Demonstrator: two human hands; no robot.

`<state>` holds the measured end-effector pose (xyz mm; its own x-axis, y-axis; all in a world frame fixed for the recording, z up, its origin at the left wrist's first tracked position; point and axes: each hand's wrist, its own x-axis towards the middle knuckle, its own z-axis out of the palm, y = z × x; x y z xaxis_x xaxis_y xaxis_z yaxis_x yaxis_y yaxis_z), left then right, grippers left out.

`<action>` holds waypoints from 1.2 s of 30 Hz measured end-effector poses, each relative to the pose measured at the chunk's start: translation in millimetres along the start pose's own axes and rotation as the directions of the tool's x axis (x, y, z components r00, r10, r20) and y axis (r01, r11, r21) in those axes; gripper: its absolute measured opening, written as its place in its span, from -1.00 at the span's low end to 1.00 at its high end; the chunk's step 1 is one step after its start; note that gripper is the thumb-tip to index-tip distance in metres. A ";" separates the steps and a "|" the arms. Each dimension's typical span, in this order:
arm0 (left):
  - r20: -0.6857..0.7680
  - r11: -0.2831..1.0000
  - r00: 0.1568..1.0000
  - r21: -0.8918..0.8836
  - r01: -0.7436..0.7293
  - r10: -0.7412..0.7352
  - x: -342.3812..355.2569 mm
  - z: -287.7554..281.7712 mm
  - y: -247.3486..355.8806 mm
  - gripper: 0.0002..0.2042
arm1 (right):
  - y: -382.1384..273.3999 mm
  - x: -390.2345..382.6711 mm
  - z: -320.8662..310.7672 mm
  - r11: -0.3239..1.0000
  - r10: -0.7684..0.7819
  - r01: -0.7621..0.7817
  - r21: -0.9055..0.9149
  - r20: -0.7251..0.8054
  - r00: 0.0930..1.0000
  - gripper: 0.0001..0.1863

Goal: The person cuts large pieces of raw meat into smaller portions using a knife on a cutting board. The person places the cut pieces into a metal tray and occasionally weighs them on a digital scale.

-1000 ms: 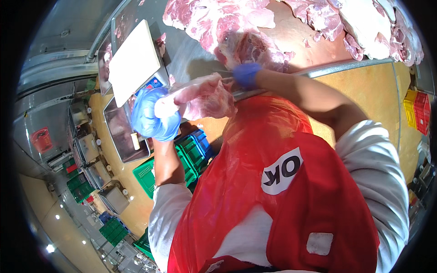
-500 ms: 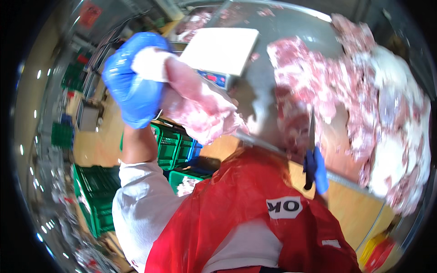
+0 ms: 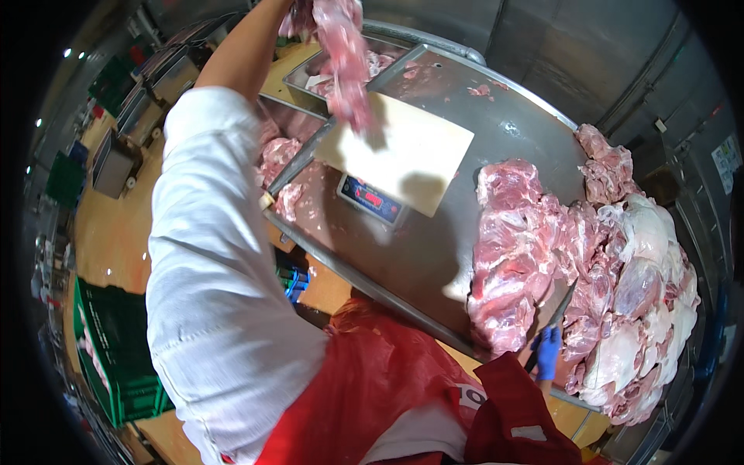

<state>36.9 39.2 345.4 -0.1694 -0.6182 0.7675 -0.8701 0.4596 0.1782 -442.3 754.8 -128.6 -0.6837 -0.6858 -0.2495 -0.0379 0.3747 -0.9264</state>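
Observation:
My left arm [image 3: 248, 50] reaches up past the top edge, so the left hand itself is out of sight. Beside its wrist, a long pink strip of raw meat [image 3: 345, 66] hangs down, slightly blurred. The strip's lower end is over the corner of a white cutting board [image 3: 403, 151], which rests on a digital scale [image 3: 372, 200]. Low on the right, my right hand [image 3: 548, 353] in a blue glove is closed round a knife [image 3: 564, 304]. The blade points up and away, between a slab of raw meat [image 3: 508, 252] and a larger meat pile [image 3: 647, 302].
The steel table [image 3: 434, 267] has a raised rim. Metal trays with meat pieces [image 3: 279, 159] stand at its left side. Green crates [image 3: 116, 349] are on the floor at lower left, and wheeled steel bins [image 3: 115, 164] stand farther off.
My left arm has swung up and away, carrying the meat from beside the table toward the trays and board. The view has shifted. My right hand still holds the knife, nearer the pile.

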 end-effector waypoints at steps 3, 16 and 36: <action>-0.166 0.984 0.974 -0.060 -0.168 0.156 20.9 60.5 68.8 -0.60 | 32.2 23.4 -36.4 0.989 0.023 -0.040 -0.143 -0.117 0.993 -0.80; 0.661 0.343 0.452 -0.722 0.601 0.599 -536.4 231.6 296.4 0.02 | 24.7 -39.1 30.0 0.721 0.374 -0.416 0.554 0.194 0.907 -0.71; 0.834 -0.216 -0.165 0.319 0.923 0.527 -604.9 111.6 267.7 -0.36 | -126.0 20.2 116.0 0.313 -0.033 -0.480 0.819 0.515 0.857 -0.73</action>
<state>-145.2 465.1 -139.9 -0.8168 -0.1872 -0.5457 -0.1163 -0.8731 0.4735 -366.8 621.3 -49.7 -0.2090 -0.9211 -0.3284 0.9136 -0.0642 -0.4015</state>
